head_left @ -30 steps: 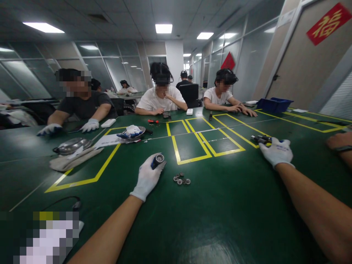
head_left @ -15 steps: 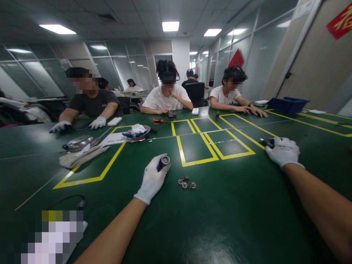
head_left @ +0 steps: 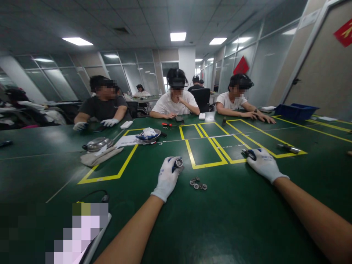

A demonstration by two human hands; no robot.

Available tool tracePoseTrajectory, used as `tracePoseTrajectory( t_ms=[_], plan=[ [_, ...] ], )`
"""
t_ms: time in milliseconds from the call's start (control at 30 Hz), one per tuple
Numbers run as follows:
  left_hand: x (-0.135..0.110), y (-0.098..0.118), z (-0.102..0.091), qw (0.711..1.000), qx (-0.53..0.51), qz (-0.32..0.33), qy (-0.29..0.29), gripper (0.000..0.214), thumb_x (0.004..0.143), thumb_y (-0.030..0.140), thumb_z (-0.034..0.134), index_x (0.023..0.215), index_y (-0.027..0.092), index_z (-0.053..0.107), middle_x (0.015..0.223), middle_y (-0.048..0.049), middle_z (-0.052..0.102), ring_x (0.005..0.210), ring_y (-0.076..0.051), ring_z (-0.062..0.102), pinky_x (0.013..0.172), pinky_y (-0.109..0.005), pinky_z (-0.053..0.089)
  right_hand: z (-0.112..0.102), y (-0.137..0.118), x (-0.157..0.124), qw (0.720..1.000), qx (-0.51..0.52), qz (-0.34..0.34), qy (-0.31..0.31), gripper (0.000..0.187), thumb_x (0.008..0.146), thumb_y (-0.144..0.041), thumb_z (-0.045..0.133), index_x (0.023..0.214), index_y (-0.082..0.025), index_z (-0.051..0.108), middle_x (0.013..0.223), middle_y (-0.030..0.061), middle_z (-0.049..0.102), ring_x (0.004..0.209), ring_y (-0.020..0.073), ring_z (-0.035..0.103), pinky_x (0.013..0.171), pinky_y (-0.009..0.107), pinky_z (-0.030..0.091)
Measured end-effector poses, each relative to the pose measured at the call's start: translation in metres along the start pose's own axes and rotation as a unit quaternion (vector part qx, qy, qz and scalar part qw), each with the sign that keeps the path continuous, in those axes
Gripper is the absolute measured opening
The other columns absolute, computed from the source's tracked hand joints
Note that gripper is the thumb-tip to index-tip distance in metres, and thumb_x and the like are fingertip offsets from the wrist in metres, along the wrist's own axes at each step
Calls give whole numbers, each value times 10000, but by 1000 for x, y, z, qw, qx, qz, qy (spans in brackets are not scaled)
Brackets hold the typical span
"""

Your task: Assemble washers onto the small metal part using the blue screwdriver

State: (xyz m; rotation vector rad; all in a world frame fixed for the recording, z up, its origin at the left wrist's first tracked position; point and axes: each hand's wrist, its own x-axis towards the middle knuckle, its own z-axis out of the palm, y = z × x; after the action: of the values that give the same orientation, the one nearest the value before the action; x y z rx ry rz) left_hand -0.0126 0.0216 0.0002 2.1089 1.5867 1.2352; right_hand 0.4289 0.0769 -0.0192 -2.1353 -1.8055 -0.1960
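My left hand (head_left: 168, 176), in a white glove, rests on the green table (head_left: 209, 223) with its fingers wrapped round a small blue-and-metal cylinder (head_left: 178, 163) whose round end faces up. Just to its right lie several small metal washers or discs (head_left: 198, 184). My right hand (head_left: 263, 163), also gloved, lies further right near the yellow tape lines, closed over a small dark tool (head_left: 248, 153) whose tip sticks out to the left. A silver cylinder (head_left: 288, 148) lies on the table beyond that hand.
Three people sit along the far side of the table. On the left are a metal lid on a cloth (head_left: 97, 146) and a dish holding gloves (head_left: 149, 134). A blue bin (head_left: 296, 111) stands far right. A cable and a white device (head_left: 96, 238) lie near left.
The view has swung, so everything sits further right and lower. My right hand has drawn back toward me with the dark tool, leaving the silver cylinder behind. My left hand keeps its grip.
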Motion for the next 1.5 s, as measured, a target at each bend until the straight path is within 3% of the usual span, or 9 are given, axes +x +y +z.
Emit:
tracePoseTrajectory(
  t_ms=[267,433,567,667,800,1033,1167,1300,1500],
  plan=[
    [-6,-1,-4,996,81,-37,26,379,842,368,717,1209,277,691,1186,-91,565,1144,-282,547,1000,-412,483,6,-120,-44,983,109,-146,38,308,905,-343,567,1145,-182,675,1082,118,606,889,228,610,780,315,464],
    [-7,-3,-4,995,62,-53,58,353,841,270,697,1193,251,669,1179,-77,576,1079,-239,601,961,-347,508,12,-161,-62,972,132,-183,62,301,932,-309,530,1173,-186,663,1084,109,645,984,248,612,866,332,462],
    [-5,-4,-3,991,82,-70,85,320,833,218,674,1152,230,658,1185,-81,591,1088,-227,617,967,-327,503,14,-164,-68,976,139,-160,42,385,892,-376,598,1228,-195,653,1158,126,642,1006,268,612,868,353,471],
    [-2,-2,-3,983,123,-117,71,315,820,238,688,1132,216,653,1163,-92,597,1051,-232,628,936,-332,508,15,-162,-68,976,146,-157,29,441,864,-368,623,1263,-182,640,1170,140,648,1047,286,604,904,368,470],
    [6,-2,-6,974,177,-143,18,336,815,307,701,1135,226,637,1156,-94,613,1038,-242,634,910,-333,507,16,-160,-65,970,186,-155,32,414,869,-285,581,1260,-166,646,1148,140,670,1065,277,606,940,366,462],
    [31,-14,-30,940,309,-102,-105,345,858,471,614,1117,244,634,1132,-102,653,1031,-275,646,840,-350,513,1,-158,-65,953,264,-145,26,284,801,-341,647,1046,-216,720,1053,75,705,950,227,625,839,312,472],
    [45,-27,-51,913,370,-90,-149,379,867,502,571,1118,226,635,1145,-123,672,1034,-292,655,831,-363,521,-4,-162,-68,959,247,-138,29,267,769,-313,647,997,-197,722,991,78,700,893,217,614,791,302,457],
    [56,-49,-80,885,404,-139,-188,396,853,494,573,1104,199,655,1163,-153,693,1075,-317,657,863,-382,524,0,-161,-68,960,236,-148,38,241,774,-314,634,966,-193,716,985,81,695,900,221,611,778,302,449],
    [50,-120,-155,849,432,-238,-189,520,823,523,572,1152,132,670,1231,-217,679,1132,-367,650,937,-423,512,5,-160,-68,958,233,-167,21,300,782,-315,638,1046,-187,706,1035,89,693,924,232,621,814,316,462]
  ],
)
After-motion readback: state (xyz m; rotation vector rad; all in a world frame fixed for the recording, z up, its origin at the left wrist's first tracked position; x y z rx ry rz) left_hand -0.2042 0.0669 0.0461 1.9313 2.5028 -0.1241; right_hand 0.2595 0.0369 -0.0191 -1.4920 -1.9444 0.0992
